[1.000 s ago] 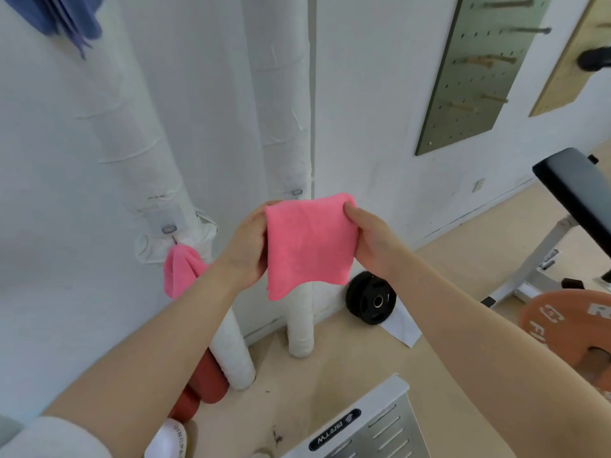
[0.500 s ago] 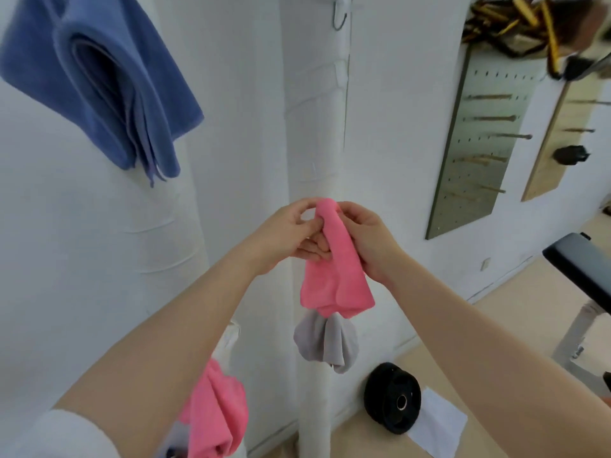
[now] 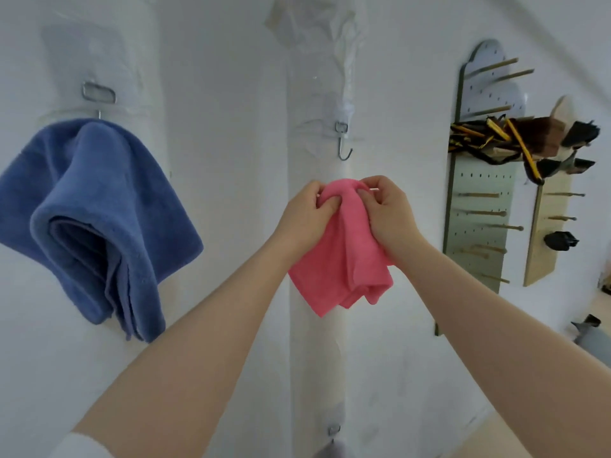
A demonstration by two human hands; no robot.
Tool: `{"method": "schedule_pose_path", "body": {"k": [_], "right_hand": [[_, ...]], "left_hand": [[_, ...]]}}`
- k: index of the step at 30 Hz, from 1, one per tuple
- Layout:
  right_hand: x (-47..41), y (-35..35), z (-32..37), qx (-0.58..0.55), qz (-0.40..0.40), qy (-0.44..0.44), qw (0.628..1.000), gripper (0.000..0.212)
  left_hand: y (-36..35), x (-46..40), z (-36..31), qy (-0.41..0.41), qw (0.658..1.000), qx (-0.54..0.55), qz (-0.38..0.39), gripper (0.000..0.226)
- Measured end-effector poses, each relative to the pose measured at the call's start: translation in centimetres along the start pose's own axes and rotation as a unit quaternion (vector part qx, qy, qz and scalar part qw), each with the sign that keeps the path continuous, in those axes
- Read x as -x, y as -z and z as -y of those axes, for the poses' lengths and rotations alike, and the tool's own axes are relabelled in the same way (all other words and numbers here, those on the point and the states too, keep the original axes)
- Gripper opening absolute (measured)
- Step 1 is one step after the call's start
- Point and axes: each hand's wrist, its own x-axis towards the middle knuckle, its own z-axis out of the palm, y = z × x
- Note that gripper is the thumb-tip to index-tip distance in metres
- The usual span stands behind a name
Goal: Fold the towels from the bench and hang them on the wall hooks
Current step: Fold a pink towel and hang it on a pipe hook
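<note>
While both hands (image 3: 307, 216) (image 3: 390, 213) pinch the pink towel (image 3: 340, 259), it hangs below the bare hook (image 3: 344, 148).

No readable text in your view.
You've got no label, brand, number or sign legible anywhere on the towels, hooks, wall or pegboards.
</note>
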Motion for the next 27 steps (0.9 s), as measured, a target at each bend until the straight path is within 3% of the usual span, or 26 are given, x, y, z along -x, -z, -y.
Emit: {"method": "schedule_pose_path", "body": {"k": [6, 12, 16, 20, 22, 24, 27], "right_hand": [[-7.8, 0.6, 1.0, 0.02, -0.056, 0.06, 0.996, 0.007], [-10.4, -1.5, -0.5, 0.067, -0.034, 0.05, 0.996, 0.01], [-8.2, -2.3, -1.4, 0.055, -0.031, -0.002, 0.998, 0.007], [-4.5, -1.6, -1.5, -0.01, 0.0, -0.079, 0.997, 0.033], [-3.1, -1.3, -2.0, 0.043, 0.018, -0.074, 0.996, 0.026], [-1.1, -0.7, -3.6, 0.176, 0.043, -0.061, 0.982, 0.011], [3.9, 1.1, -7.9, 0.27, -0.002, -0.078, 0.96, 0.019]], "left_hand": [[-0.3, -6.6, -1.5, -0.058, 0.996, -0.013, -0.064, 0.02], [-1.4, -8.1, -0.2, -0.094, 0.959, -0.207, -0.167, 0.031], [-1.7, -7.5, -0.8, -0.049, 0.969, -0.175, -0.167, 0.03], [-2.0, -4.3, 0.6, 0.021, 0.985, -0.137, -0.104, 0.026], [-2.5, -1.5, 2.5, 0.033, 0.993, -0.091, -0.069, 0.031], [-3.2, 1.5, 3.8, 0.039, 0.993, -0.085, -0.069, 0.036], [-4.8, 5.4, 5.5, 0.069, 0.988, -0.119, -0.069, 0.018]]}}
